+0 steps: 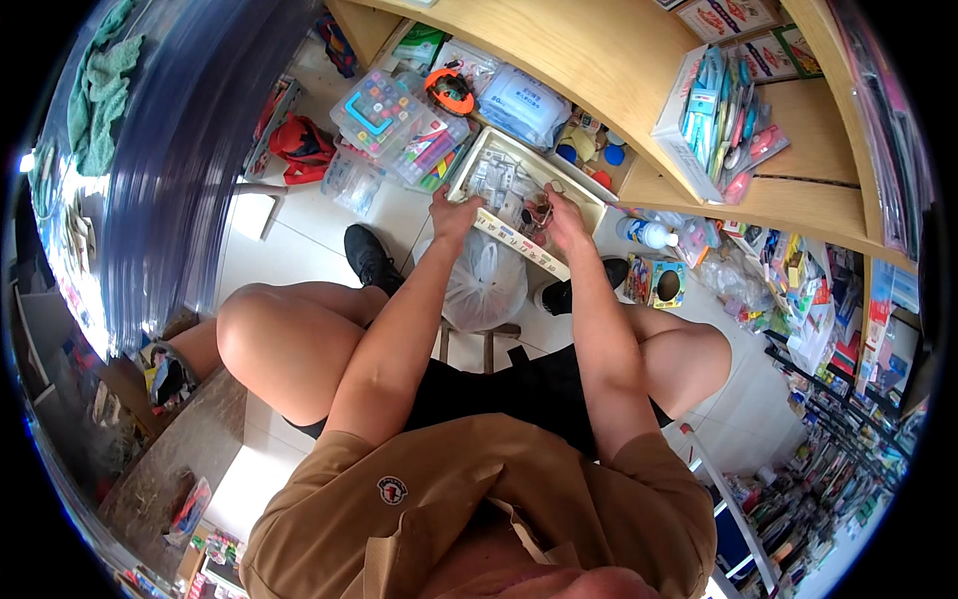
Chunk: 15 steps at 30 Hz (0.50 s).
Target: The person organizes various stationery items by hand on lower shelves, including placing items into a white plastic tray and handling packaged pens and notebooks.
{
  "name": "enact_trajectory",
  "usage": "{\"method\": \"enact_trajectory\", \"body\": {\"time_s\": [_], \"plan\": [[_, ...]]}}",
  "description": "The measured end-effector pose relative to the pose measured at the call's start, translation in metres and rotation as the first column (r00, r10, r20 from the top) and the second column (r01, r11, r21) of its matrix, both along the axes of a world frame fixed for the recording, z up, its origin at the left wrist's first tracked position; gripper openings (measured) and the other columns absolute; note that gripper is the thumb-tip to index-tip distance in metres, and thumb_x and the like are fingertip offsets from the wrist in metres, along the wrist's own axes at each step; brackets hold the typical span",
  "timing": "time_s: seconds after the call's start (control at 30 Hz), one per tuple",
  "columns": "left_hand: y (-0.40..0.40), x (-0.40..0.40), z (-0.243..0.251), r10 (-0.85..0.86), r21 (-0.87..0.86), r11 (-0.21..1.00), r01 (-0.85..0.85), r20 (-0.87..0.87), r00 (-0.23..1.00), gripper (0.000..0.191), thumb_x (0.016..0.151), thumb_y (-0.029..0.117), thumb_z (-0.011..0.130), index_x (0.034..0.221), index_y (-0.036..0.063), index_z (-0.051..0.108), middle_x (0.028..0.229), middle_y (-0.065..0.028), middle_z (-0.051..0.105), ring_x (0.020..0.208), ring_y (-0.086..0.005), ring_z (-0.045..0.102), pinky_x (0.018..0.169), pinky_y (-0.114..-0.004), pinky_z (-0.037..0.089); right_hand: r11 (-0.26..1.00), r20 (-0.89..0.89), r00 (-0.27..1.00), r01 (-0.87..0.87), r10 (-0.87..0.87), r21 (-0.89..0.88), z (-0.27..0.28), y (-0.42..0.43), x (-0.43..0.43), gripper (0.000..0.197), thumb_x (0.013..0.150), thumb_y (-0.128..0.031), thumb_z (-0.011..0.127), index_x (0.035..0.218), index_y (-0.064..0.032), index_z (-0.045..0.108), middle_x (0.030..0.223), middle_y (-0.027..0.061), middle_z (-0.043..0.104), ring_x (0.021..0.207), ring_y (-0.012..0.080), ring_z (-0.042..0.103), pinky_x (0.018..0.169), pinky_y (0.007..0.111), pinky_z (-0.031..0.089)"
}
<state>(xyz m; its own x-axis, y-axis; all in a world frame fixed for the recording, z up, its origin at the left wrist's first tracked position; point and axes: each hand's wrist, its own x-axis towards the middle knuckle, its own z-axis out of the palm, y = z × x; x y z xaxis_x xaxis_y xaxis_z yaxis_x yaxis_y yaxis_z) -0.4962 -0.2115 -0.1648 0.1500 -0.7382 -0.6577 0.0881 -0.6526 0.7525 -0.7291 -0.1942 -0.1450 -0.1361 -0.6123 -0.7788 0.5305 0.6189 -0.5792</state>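
Note:
A shallow white cardboard box [516, 241] with printed writing on its near side lies before me, tilted to my view. My left hand [453, 217] grips its left end, the thumb over the rim. Inside, clear packets [495, 180] with white labels fill the left part. My right hand [563, 217] is at the right part of the box, its fingers bent around a small item with dark parts [533, 213]; what exactly it is cannot be made out. Below the box hangs or rests a whitish plastic bag [485, 288], knotted at the top.
A wooden shelf unit [599, 45] rises ahead. Wet wipes [524, 107], a clear case of markers [382, 112] and an orange tape-like roll [449, 91] lie beyond the box. At right stand a bottle [647, 232] and crowded goods. A small wooden stool [486, 341] is between my legs.

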Motion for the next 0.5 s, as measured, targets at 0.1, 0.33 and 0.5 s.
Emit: {"method": "enact_trajectory", "body": {"time_s": [0.1, 0.33, 0.5], "plan": [[0.000, 0.001, -0.004, 0.001, 0.006, 1.000, -0.001, 0.025, 1.000, 0.092, 0.068, 0.016, 0.084, 0.143, -0.0066, 0.037, 0.118, -0.0191, 0.063, 0.097, -0.0228, 0.066, 0.084, -0.033, 0.055, 0.995, 0.168, 0.985, -0.022, 0.038, -0.098, 0.013, -0.004, -0.002, 0.031, 0.103, -0.032, 0.059, 0.112, -0.0021, 0.058, 0.115, 0.0134, 0.066, 0.106, 0.0288, 0.068, 0.087, 0.041, 0.057], [0.000, -0.002, 0.021, 0.068, 0.068, 0.996, -0.062, -0.082, 0.994, 0.092, 0.067, 0.015, 0.086, 0.143, -0.0055, 0.039, 0.115, -0.0184, 0.066, 0.094, -0.0218, 0.067, 0.081, -0.032, 0.055, 0.984, 0.246, 0.967, -0.020, 0.064, -0.179, 0.040, 0.018, -0.035, 0.030, 0.102, -0.038, 0.059, 0.085, -0.0136, 0.057, 0.119, 0.0142, 0.071, 0.105, 0.0252, 0.069, 0.083, 0.045, 0.053], [-0.002, -0.001, 0.018, 0.061, 0.036, 0.998, -0.059, -0.081, 0.995, 0.091, 0.068, 0.013, 0.086, 0.143, -0.0058, 0.038, 0.115, -0.0160, 0.068, 0.094, -0.0207, 0.067, 0.081, -0.031, 0.055, 0.987, 0.172, 0.976, -0.119, 0.137, -0.107, 0.052, 0.027, -0.050, 0.036, 0.097, -0.041, 0.056, 0.111, -0.0106, 0.070, 0.116, 0.0080, 0.072, 0.085, 0.0217, 0.062, 0.074, 0.044, 0.049]]}}
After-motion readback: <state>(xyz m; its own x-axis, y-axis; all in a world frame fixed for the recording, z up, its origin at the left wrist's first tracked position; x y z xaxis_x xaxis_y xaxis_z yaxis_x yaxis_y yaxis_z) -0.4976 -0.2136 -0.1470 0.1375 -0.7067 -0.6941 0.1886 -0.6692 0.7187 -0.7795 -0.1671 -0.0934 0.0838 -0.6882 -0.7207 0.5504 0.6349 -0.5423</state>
